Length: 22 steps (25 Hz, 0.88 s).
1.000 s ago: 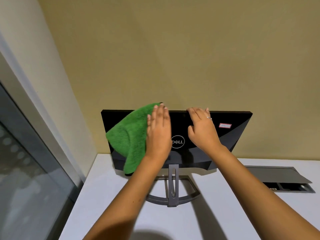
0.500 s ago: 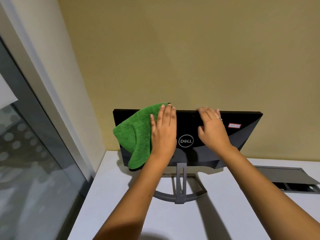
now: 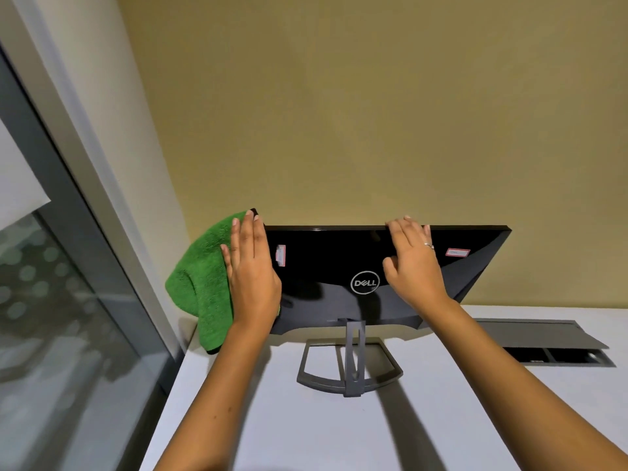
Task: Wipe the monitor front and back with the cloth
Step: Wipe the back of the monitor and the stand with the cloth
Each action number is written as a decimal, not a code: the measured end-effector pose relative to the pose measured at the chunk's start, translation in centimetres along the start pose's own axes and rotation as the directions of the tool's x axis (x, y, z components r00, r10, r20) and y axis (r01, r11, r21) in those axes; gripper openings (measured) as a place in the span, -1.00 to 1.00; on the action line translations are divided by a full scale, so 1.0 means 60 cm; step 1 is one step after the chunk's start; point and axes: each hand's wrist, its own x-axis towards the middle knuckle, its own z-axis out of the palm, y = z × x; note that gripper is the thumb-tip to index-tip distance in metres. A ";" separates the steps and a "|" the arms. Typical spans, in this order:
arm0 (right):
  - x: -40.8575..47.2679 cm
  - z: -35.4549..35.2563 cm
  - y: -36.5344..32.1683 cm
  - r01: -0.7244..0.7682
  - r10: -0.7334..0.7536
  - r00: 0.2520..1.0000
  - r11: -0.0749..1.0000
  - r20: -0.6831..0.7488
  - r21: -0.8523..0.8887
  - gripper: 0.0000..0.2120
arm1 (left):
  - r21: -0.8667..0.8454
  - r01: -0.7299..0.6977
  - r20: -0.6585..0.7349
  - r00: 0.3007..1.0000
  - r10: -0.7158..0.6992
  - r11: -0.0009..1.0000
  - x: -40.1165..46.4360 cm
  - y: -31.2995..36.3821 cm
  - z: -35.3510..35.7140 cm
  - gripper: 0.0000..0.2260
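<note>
The black monitor (image 3: pixel 326 266) stands on the white desk with its glossy back towards me, its logo in the middle and its grey stand (image 3: pixel 353 362) below. A green cloth (image 3: pixel 200 287) covers the monitor's left end and hangs past its edge. My left hand (image 3: pixel 251 277) presses flat on the cloth with straight fingers, fingertips at the top edge. My right hand (image 3: pixel 413 263) rests on the back right of the logo, its fingers hooked over the top edge. The screen side is hidden.
The white desk (image 3: pixel 272 419) meets a beige wall behind the monitor. A glass partition with a grey frame (image 3: pixel 88 232) runs along the left. An open grey cable hatch (image 3: pixel 557 345) sits in the desk at the right.
My left hand has slid the cloth leftward along the monitor's back to its left end, uncovering a small sticker. My right hand stays on the top edge.
</note>
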 end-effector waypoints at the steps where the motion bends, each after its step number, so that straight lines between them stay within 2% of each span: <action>1: -0.007 -0.003 -0.001 0.000 0.000 1.000 1.000 -0.003 0.002 -0.47 | -0.010 0.012 -0.006 1.000 -0.012 1.000 -0.004 0.002 -0.002 -0.46; 5: -0.032 -0.014 -0.007 -0.009 0.009 1.000 1.000 -0.017 0.003 -0.44 | -0.047 0.024 -0.005 1.000 -0.025 0.999 -0.027 0.016 -0.020 -0.50; 13: -0.093 -0.039 -0.026 -0.029 0.030 0.999 0.999 -0.021 0.012 -0.40 | -0.038 0.018 -0.001 1.000 -0.018 0.999 -0.090 0.017 -0.055 -0.36; 20: -0.110 -0.072 -0.029 0.003 0.000 0.994 0.999 0.105 -0.034 -0.32 | -0.058 0.028 0.039 0.999 -0.026 0.998 -0.108 0.024 -0.082 -0.34; 22: -0.122 -0.085 -0.033 -0.055 0.049 0.989 0.998 0.137 0.040 -0.33 | -0.120 0.048 0.030 0.999 -0.044 0.992 -0.109 0.031 -0.096 -0.36</action>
